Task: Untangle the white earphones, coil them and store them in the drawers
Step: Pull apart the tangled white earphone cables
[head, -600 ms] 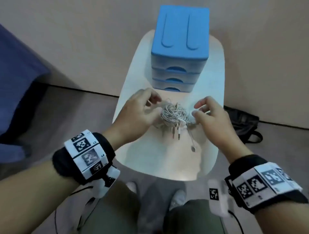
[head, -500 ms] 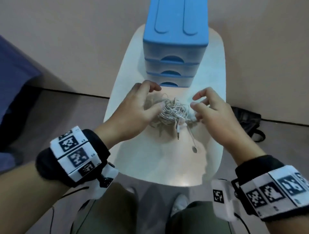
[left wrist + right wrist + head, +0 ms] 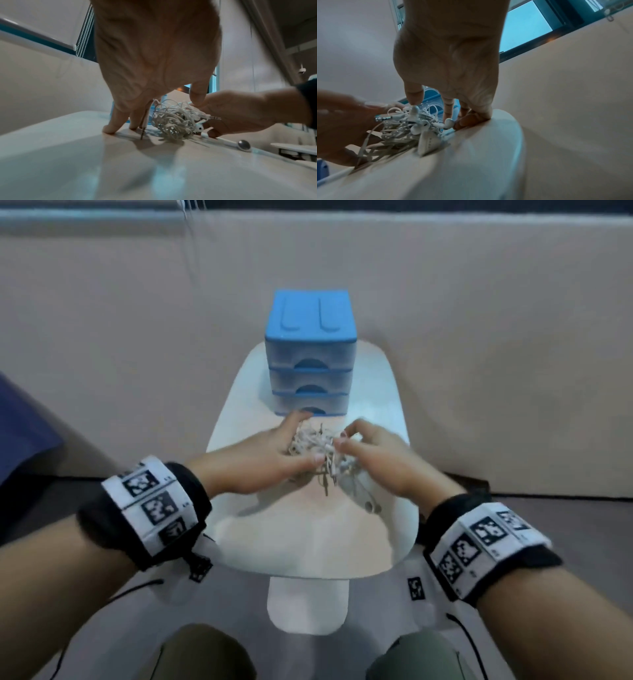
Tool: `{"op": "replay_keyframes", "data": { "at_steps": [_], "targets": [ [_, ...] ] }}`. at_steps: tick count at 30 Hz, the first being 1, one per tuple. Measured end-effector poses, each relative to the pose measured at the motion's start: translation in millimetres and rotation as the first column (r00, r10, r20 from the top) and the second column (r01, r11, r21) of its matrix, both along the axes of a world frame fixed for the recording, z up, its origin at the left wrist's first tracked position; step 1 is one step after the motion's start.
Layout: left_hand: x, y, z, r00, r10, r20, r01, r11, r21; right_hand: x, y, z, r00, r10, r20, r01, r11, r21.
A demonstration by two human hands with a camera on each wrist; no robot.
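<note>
A tangled ball of white earphones [image 3: 313, 444] lies on the small white table [image 3: 308, 542], just in front of the blue three-drawer chest [image 3: 310, 350]; all its drawers are closed. My left hand [image 3: 298, 440] cups the ball from the left, with its thumb on top and its fingertips [image 3: 109, 129] on the table. My right hand [image 3: 346, 441] holds the ball's right side, thumb on an earbud [image 3: 414, 108]. A jack plug [image 3: 214, 118] sticks out of the earphones [image 3: 173, 121], and one loose earbud [image 3: 243, 144] trails onto the table.
The table is narrow, with rounded edges near both wrists, and stands on a white pedestal foot [image 3: 308, 604]. A beige wall runs close behind the drawers. A dark blue shape [image 3: 20, 422] stands at the left. My knees are at the bottom edge.
Both hands have closed in round the tangle, which has come down onto the table in front of the drawers. The head view has pulled back and tilted up.
</note>
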State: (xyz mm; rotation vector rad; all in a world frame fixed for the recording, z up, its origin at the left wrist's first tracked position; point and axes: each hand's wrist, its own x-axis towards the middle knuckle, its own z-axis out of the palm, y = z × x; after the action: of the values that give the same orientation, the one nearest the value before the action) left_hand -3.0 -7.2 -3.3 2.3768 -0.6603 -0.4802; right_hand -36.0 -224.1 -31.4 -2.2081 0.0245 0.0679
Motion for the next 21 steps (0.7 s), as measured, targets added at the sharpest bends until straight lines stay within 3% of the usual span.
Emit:
{"op": "replay_keyframes", "data": {
  "at_steps": [7,13,21],
  "targets": [
    [-1.5,0.2,-2.9,0.994,0.091,-0.053,-0.092,0.996,-0.016,-9.4,7.5,0.5,1.0,0.002,-0.013,-0.003,1.0,-0.015],
    [-6.1,1.7,-4.3,0.993,0.111,-0.05,-0.11,0.994,0.026,-11.3,7.4,-1.0,1.0,-0.004,-0.025,0.004,1.0,0.015],
    [6.2,0.4,-2.6,0.985,0.085,-0.148,-0.092,0.995,-0.043,-10.6,2.0,-0.2,0.997,0.009,-0.074,-0.005,0.999,0.052]
  ]
}}
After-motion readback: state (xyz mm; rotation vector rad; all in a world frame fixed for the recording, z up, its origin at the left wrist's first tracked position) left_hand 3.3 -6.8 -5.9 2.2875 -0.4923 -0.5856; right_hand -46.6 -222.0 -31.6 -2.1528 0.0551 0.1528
